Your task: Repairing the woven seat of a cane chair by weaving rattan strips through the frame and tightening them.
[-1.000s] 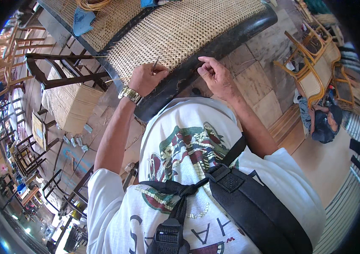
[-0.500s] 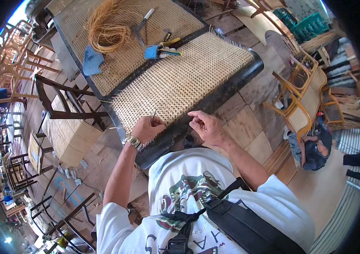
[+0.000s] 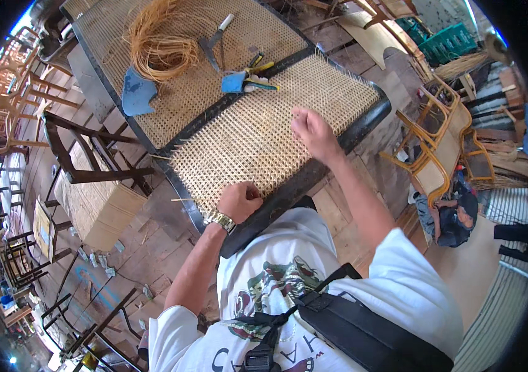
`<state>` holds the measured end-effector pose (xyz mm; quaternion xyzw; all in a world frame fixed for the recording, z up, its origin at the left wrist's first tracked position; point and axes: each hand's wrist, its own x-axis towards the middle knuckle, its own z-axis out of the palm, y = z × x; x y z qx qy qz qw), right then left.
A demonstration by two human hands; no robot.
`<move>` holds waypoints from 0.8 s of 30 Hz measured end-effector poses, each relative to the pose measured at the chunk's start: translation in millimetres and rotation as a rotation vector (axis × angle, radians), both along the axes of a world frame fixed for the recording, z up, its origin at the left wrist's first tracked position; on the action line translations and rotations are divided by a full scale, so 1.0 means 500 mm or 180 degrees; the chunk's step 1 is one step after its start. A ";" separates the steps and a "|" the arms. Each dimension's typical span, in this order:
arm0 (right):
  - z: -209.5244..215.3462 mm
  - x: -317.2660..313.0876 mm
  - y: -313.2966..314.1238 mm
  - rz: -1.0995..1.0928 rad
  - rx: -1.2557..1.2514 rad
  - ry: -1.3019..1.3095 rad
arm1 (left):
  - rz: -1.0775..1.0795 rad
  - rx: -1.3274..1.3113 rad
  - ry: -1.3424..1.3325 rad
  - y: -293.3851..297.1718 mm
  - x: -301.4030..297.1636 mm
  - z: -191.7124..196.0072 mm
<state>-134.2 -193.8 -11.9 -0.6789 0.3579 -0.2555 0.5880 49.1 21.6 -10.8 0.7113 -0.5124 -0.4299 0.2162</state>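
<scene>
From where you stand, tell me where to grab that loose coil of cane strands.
Probably best to grip the cane coil at its thick bundled loop, coming from above: it lies flat on the woven panel, and its loose upper ends look likely to slip apart.

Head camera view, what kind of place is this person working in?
Probably a cane furniture workshop: a woven cane panel under both hands, a loose coil of cane strands beside hand tools, and bare wooden chair frames around.

left hand [image 3: 239, 201] — on cane panel [image 3: 257, 136] edge | right hand [image 3: 313, 133] — mid-weave
</scene>
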 end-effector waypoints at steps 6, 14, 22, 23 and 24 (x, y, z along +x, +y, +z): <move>-0.099 0.183 -0.247 -0.0544 0.0199 0.0304 | 0.0280 0.0338 -0.0054 -0.008 0.001 -0.013; -0.087 0.361 -0.325 -0.0198 0.0388 0.0459 | 0.1769 0.0406 0.0082 0.066 -0.047 0.036; -0.152 0.372 -0.485 -0.0338 -0.1164 -0.0343 | 0.2815 -0.0008 0.1617 0.092 -0.025 -0.036; -0.096 0.351 -0.484 -0.0330 -0.0933 -0.0525 | 0.2690 0.0089 0.1575 0.092 -0.021 -0.031; -0.040 0.329 -0.476 -0.0322 -0.0703 -0.0714 | 0.2563 0.0178 0.1525 0.093 -0.017 -0.029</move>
